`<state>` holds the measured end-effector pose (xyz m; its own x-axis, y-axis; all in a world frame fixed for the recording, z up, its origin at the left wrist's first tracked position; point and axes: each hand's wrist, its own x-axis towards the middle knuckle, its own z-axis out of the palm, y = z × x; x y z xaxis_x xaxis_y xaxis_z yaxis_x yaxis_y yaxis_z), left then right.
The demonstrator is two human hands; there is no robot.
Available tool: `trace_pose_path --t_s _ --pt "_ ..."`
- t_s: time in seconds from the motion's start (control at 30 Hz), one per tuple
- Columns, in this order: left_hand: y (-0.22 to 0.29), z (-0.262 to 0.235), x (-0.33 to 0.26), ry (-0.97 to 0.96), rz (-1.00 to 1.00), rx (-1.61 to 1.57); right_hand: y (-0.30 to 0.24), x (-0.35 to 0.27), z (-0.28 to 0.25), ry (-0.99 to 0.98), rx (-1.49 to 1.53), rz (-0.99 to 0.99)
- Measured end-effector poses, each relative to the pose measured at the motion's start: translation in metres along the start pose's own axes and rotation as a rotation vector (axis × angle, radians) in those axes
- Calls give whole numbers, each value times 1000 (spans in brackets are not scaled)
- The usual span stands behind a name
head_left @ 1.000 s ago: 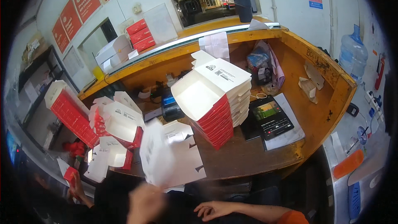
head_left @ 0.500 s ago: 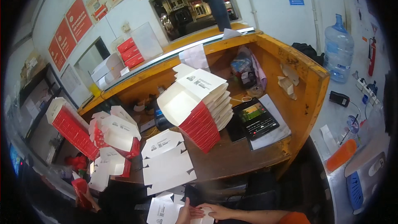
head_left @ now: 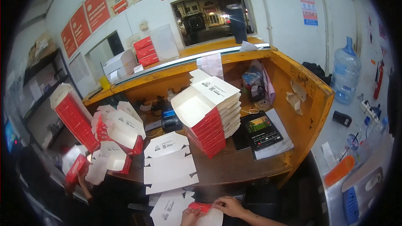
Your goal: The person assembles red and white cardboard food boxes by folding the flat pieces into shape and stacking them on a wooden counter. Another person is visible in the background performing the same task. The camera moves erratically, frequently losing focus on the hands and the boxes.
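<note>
At the bottom centre of the frame, the left hand (head_left: 189, 217) and the right hand (head_left: 228, 206) both pinch a flat red-and-white carton (head_left: 201, 211), fingers closed on its edges, just below the tabletop (head_left: 247, 165) edge. Just above it, flat white cartons (head_left: 169, 163) lie on the tabletop. A stack of folded boxes (head_left: 211, 115) stands at the centre, with a tablet (head_left: 263, 130) to its right.

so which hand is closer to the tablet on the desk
Right. The right hand sits below the tablet at the picture's lower edge; the left hand is further left, both on the box blank.
</note>
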<state>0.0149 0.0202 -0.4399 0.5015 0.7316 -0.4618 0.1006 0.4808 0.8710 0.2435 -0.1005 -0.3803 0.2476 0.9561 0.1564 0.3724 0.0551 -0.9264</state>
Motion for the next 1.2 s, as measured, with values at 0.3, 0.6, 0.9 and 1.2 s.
trace_pose_path --t_s 0.3,0.6,0.9,1.2 --pt "19 73 -6 -366 -203 -404 28 -2 19 -12 -300 -24" --pt "109 33 -7 -1077 485 879 120 66 -53 -373 74 614" --pt "39 24 118 -934 201 928 155 73 -31 -127 -417 284" --pt "-31 26 186 -690 170 577 58 76 -10 -330 -258 200"
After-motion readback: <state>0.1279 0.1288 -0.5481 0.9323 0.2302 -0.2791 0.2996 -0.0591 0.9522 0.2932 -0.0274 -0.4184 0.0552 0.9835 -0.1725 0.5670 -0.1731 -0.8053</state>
